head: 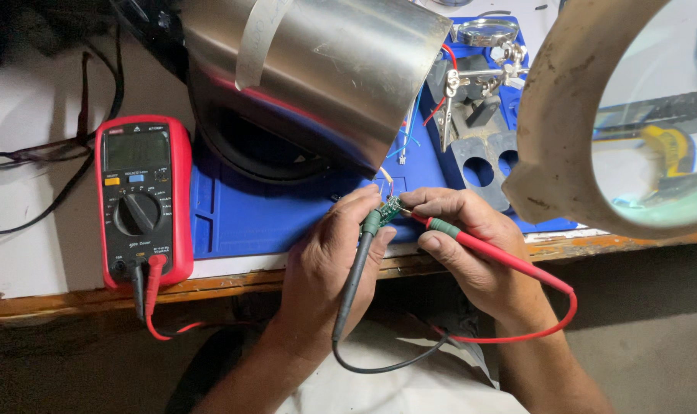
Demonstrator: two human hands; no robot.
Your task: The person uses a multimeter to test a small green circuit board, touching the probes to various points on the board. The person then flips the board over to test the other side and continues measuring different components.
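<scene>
My left hand (329, 261) grips a black test probe (354, 280) with a green collar, its tip on a small green circuit board (390, 207). My right hand (463, 238) holds a red test probe (494, 257), its tip touching the same board from the right. The board sits between my fingertips above the blue work mat (248, 218), with thin wires running up from it. Both probe leads loop down past the table edge to a red multimeter (143, 201) lying at the left; its screen looks blank or unreadable.
A large shiny metal shell (325, 69) stands on the mat just behind my hands. A helping-hands clamp stand (482, 77) with a small lens is at the back right. A big magnifier ring (586, 115) fills the upper right. Black cables (49, 153) trail at left.
</scene>
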